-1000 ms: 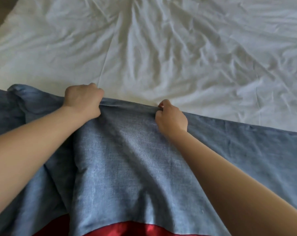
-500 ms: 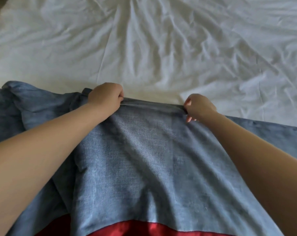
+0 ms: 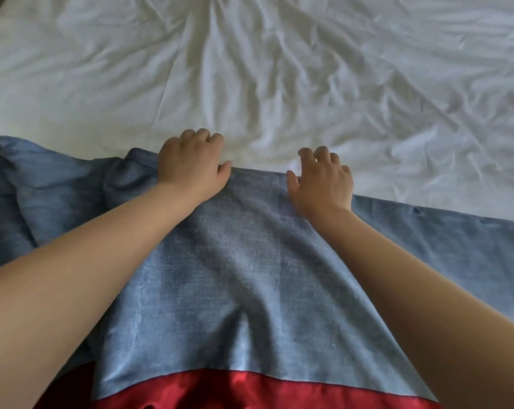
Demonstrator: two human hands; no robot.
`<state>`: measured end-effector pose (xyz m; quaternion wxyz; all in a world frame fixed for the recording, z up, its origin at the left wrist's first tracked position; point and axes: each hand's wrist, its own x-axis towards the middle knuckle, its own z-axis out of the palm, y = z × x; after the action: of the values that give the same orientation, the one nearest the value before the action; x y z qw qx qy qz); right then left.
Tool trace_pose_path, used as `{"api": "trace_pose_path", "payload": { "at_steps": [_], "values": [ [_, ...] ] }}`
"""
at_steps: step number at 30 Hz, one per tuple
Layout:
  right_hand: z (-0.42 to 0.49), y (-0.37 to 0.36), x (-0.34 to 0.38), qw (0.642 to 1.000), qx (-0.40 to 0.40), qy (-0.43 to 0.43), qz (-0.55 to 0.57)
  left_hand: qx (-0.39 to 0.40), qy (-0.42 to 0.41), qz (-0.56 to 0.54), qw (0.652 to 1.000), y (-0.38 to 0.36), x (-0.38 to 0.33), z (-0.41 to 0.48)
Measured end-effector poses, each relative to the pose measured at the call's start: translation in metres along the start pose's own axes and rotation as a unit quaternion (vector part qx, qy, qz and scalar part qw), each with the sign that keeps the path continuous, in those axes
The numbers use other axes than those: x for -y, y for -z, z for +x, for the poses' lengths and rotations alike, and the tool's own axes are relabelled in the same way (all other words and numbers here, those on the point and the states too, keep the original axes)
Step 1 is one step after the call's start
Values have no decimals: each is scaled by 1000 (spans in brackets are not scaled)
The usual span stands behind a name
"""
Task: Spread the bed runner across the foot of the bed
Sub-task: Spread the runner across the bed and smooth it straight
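Blue woven bed runner (image 3: 249,276) with a red band (image 3: 249,388) lies across the near end of the white sheet (image 3: 279,69), bunched at the left. Left hand (image 3: 190,163) and right hand (image 3: 323,180) rest palm-down on its far edge, fingers loose, gripping nothing.

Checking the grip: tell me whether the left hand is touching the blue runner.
Touching. The head view shows the left hand lying palm down on the far edge of the blue runner, fingers spread onto the white sheet.

A bedroom: a wrinkled white cotton bed sheet (image 3: 279,69) is covering the mattress, a blue woven bed runner with red satin band (image 3: 249,276) lying across its near edge.
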<state>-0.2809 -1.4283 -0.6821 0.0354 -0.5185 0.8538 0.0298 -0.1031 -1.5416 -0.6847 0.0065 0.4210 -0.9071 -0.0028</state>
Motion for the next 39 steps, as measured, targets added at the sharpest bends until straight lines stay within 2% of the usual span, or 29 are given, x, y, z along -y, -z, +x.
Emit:
{"api": "trace_pose_path", "payload": {
  "at_steps": [5,9,26,37,39],
  "values": [
    [-16,32,2,999,-3,1,43,-68,-46,-59,995,39,-35,-12],
    [-47,43,4,997,-19,34,69,-71,-45,-52,995,52,-55,-42],
    [-257,13,9,991,46,108,68,15,33,-18,999,46,-87,-266],
    [-333,-13,43,988,66,120,68,39,-11,-18,999,34,-84,-342],
    [-344,-19,53,986,77,137,61,78,-27,-19,996,31,-78,-354]
  ]
}}
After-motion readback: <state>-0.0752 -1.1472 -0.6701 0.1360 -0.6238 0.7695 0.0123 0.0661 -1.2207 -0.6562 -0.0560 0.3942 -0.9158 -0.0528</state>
